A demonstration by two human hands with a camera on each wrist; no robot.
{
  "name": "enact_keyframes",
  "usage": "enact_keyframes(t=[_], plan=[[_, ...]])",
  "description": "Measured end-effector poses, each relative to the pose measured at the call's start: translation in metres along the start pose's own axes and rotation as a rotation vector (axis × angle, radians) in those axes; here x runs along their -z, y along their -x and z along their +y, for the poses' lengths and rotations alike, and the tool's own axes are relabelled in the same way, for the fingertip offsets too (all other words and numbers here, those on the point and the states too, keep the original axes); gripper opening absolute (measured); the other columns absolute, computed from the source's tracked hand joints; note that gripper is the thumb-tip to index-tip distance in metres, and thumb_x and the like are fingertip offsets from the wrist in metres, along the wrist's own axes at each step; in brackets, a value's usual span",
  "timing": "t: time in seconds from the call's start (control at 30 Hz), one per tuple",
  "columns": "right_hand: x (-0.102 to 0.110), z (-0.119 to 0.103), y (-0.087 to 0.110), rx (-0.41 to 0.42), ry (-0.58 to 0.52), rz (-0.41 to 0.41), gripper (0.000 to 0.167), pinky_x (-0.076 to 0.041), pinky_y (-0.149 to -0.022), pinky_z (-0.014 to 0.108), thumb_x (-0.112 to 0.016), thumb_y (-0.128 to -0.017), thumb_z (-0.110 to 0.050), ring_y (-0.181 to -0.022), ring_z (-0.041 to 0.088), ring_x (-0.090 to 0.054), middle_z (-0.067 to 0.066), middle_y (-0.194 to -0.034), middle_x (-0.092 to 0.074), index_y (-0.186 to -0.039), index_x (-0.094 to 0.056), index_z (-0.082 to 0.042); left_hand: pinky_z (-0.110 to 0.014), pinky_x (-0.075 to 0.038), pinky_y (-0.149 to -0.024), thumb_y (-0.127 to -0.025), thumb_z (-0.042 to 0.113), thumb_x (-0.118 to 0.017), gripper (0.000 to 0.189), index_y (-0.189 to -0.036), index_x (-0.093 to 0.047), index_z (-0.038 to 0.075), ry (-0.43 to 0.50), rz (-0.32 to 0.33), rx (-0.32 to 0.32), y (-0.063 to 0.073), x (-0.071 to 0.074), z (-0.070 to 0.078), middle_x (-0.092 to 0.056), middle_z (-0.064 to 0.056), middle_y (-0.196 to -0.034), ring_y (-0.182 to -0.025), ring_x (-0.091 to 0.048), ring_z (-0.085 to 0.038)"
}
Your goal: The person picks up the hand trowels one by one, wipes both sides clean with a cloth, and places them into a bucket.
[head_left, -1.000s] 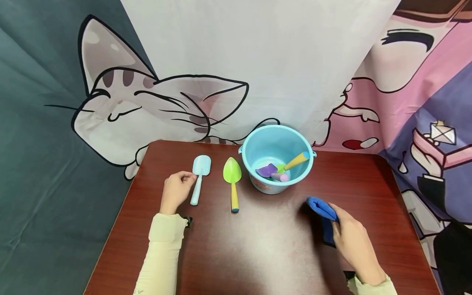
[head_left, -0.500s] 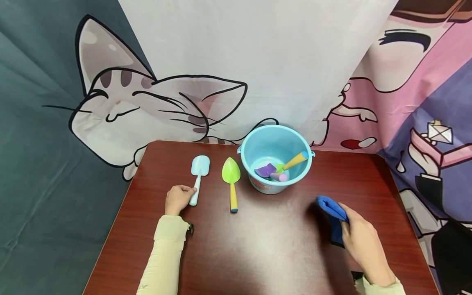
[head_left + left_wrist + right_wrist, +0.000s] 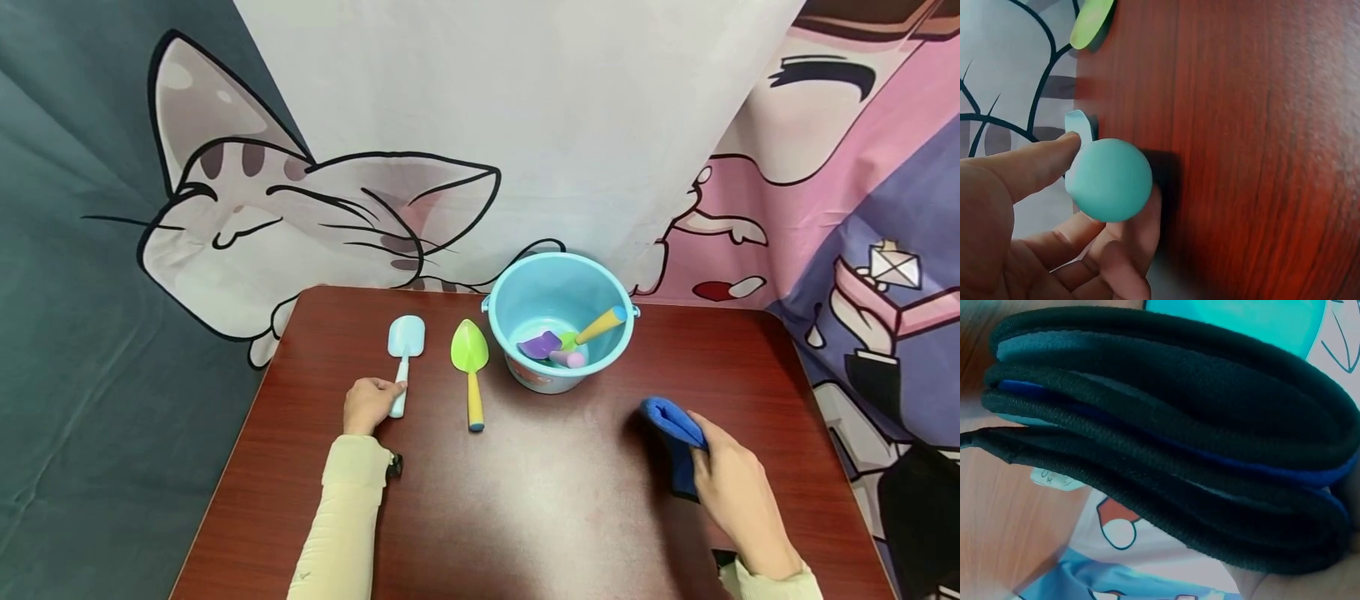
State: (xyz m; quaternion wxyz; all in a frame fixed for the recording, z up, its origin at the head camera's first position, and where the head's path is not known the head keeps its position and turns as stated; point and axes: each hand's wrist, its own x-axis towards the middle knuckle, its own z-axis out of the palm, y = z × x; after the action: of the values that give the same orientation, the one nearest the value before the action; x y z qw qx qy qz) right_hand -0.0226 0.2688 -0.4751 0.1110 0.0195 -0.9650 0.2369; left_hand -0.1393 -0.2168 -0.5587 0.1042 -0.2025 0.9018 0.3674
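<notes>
My left hand (image 3: 367, 406) pinches the lower handle of a light blue toy shovel (image 3: 406, 336), which lies on the table with its blade toward the wall. The left wrist view shows the rounded handle end (image 3: 1110, 178) between thumb and fingers. On the right, my right hand (image 3: 738, 492) grips a folded blue cloth (image 3: 675, 423) with black edging, held a little above the table. Its folded layers fill much of the right wrist view. A green toy trowel (image 3: 469, 345) with a yellow handle lies to the right of the shovel.
A light blue bucket (image 3: 551, 385) stands at the back of the brown table (image 3: 570, 500). Inside it are a purple toy piece (image 3: 540, 346) and a tool with a yellow handle (image 3: 602, 326). A printed cloth backdrop (image 3: 562, 125) hangs right behind the table.
My left hand has slid down from beside the shovel's neck to its handle and now pinches it. The right hand has shifted slightly right with the cloth.
</notes>
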Motion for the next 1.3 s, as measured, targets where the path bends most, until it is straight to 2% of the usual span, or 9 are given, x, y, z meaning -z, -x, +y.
enact_keyframes(t=[0.27,0.5,0.7,0.9,1.13,1.3], plan=[[0.000,0.001,0.001,0.010,-0.002,0.005,0.041,-0.046,-0.076,0.067,-0.064,-0.088,0.008,-0.095,0.053,-0.064,0.030,-0.118,-0.065,-0.129,-0.060,0.003,-0.045,-0.049,-0.086,-0.096,0.039,-0.064,0.046,-0.113,-0.073,-0.002,0.115,-0.098,0.017,-0.006,0.002,-0.005,-0.067,-0.021,-0.120,-0.108,-0.061,-0.034],[0.000,-0.001,0.003,0.011,-0.004,0.004,0.043,-0.047,-0.075,0.067,-0.063,-0.088,0.008,-0.095,0.053,-0.064,0.030,-0.118,-0.065,-0.130,-0.059,0.003,-0.046,-0.048,-0.092,-0.094,0.041,-0.067,0.049,-0.117,-0.073,-0.002,0.189,-0.069,-0.005,-0.007,0.002,-0.006,-0.066,-0.021,-0.125,-0.115,-0.059,-0.034],[-0.001,-0.004,0.004,0.025,-0.007,0.003,0.044,-0.047,-0.076,0.067,-0.064,-0.087,0.008,-0.096,0.052,-0.064,0.029,-0.119,-0.065,-0.130,-0.059,0.003,-0.048,-0.047,-0.097,-0.094,0.043,-0.068,0.053,-0.120,-0.071,-0.003,0.231,-0.050,-0.028,-0.001,0.005,-0.009,-0.064,-0.022,-0.128,-0.120,-0.057,-0.034],[-0.002,-0.005,0.006,0.041,-0.006,0.018,0.043,-0.047,-0.075,0.067,-0.064,-0.086,0.008,-0.095,0.053,-0.064,0.030,-0.118,-0.065,-0.128,-0.059,0.004,-0.048,-0.045,-0.099,-0.093,0.048,-0.068,0.055,-0.120,-0.072,0.000,0.252,-0.043,-0.025,0.007,0.010,-0.011,-0.064,-0.020,-0.129,-0.121,-0.056,-0.033],[-0.005,-0.009,0.007,0.044,-0.018,0.021,0.042,-0.047,-0.076,0.067,-0.064,-0.086,0.008,-0.096,0.052,-0.064,0.028,-0.117,-0.065,-0.128,-0.060,0.003,-0.043,-0.046,-0.094,-0.091,0.050,-0.070,0.055,-0.119,-0.073,0.002,0.314,-0.020,-0.045,0.020,0.022,-0.011,-0.065,-0.017,-0.127,-0.115,-0.058,-0.029],[-0.006,-0.014,0.007,0.056,-0.019,0.024,0.041,-0.048,-0.078,0.065,-0.064,-0.086,0.008,-0.097,0.050,-0.065,0.027,-0.118,-0.065,-0.127,-0.061,0.003,-0.037,-0.047,-0.086,-0.090,0.051,-0.071,0.054,-0.117,-0.075,0.004,0.307,-0.019,-0.076,0.035,0.033,-0.007,-0.068,-0.014,-0.121,-0.106,-0.061,-0.026]])
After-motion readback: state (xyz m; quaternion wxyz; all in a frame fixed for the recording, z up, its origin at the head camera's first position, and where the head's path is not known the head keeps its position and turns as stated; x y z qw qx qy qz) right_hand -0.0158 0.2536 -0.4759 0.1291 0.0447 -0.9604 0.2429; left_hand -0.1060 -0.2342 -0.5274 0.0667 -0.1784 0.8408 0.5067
